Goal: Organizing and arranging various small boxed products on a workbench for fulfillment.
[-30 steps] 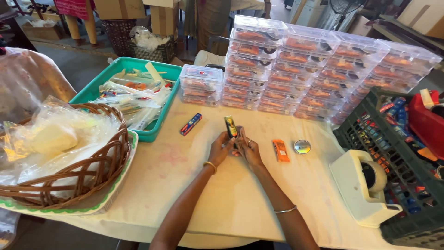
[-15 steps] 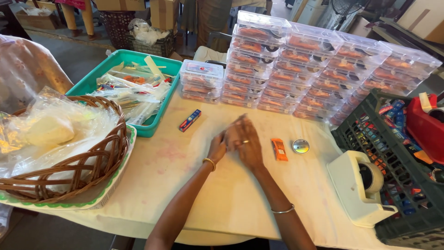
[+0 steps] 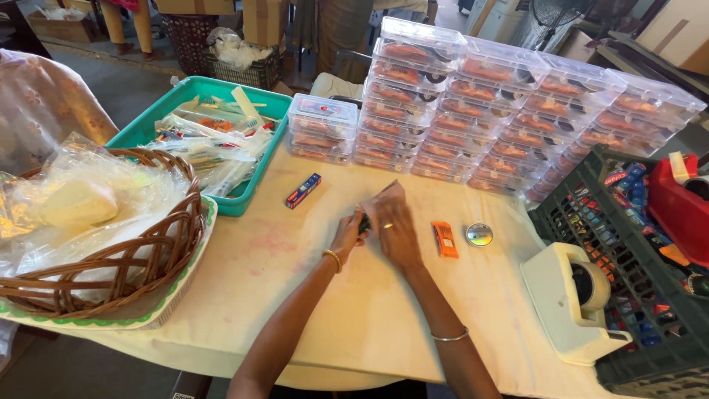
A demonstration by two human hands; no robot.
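hands: left (image 3: pixel 347 235), right (image 3: pixel 391 222) pinch small dark item (image 3: pixel 363 222) | beside: orange packet (image 3: pixel 444 239); round tin (image 3: pixel 479 234); blue packet (image 3: pixel 303 191)

Your right hand (image 3: pixel 393 222) covers nearly all of the small dark item (image 3: pixel 364 222) pinched against your left hand (image 3: pixel 347 235); its kind and shape cannot be told. Your elbows run off the bottom edge. The black crate (image 3: pixel 641 325) is cut at the right edge, the wicker basket (image 3: pixel 125 258) at the left. Contents of the stacked clear boxes (image 3: pixel 509 111) are too small to identify.
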